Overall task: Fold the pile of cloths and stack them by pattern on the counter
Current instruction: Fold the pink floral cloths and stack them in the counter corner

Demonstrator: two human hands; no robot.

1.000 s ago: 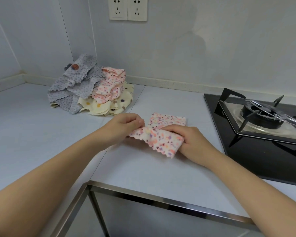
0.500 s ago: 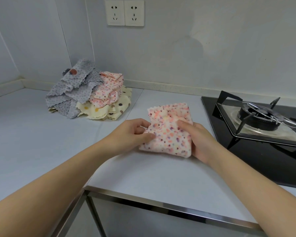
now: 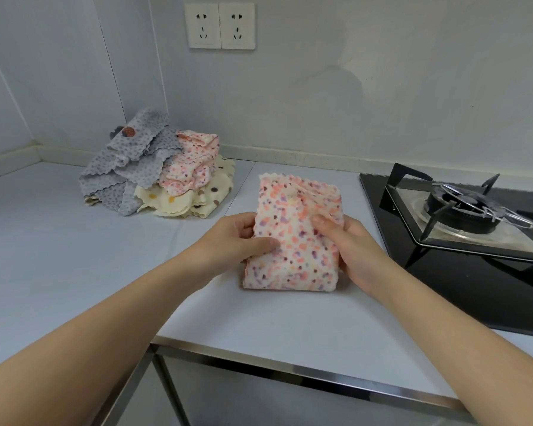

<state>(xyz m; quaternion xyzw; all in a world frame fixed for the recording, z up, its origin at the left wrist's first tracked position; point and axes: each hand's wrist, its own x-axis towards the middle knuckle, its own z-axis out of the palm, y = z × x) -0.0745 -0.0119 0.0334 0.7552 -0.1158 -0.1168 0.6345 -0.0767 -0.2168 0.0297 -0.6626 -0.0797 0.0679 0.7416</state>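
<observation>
The pink speckled cloth (image 3: 293, 241), folded into a thick rectangle, sits in the middle of the counter (image 3: 74, 256) between both hands; the left hand (image 3: 237, 238) pinches its left edge, thumb on top and fingers curled beneath; the right hand (image 3: 348, 244) grips the right edge the same way, thumb pressed on the upper face; the near end looks to rest on the counter while the scalloped far end tilts up, though I cannot be sure how much of it is lifted; far to the left, well apart from the hands, the pile (image 3: 154, 176) lies loose near the corner; grey dotted cloths (image 3: 130, 167) are draped over its left side, a crumpled pink speckled one (image 3: 191, 167) rides on the right, and a cream cloth with large dots (image 3: 210, 192) is spread at the bottom; the counter is pale and smooth, with a metal strip (image 3: 290, 370) along its near edge; to the right a black glass hob (image 3: 474, 287) is set into it, carrying a burner (image 3: 471, 207) under a dark pan support; the hob's right side is cut off by the frame; on the plain far wall a double socket (image 3: 221, 26) is mounted; the fingers under the held cloth are hidden; how many cloths the pile holds is hard to make out.
</observation>
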